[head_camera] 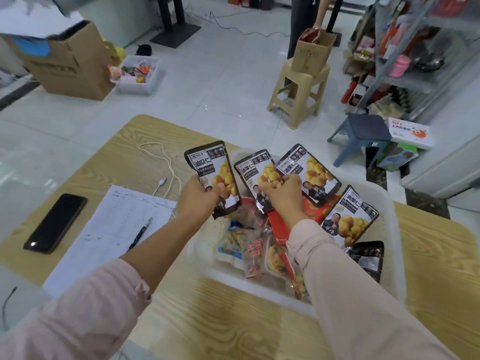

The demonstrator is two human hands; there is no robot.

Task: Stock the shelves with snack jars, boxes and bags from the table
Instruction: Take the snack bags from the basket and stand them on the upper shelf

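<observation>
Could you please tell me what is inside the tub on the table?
In the tub lie black chestnut bags, a red packet and clear-wrapped snacks; the right arm and upper bags hide its bottom.

Blurred, edge-cut shelves (407,79) at right

Three black snack bags (211,175), perhaps chestnuts, held upright, fanned.

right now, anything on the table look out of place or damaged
Nothing looks damaged or spilled. The phone, pen and white cable beside the bin are not stock; snack bags in it lie jumbled.
</observation>
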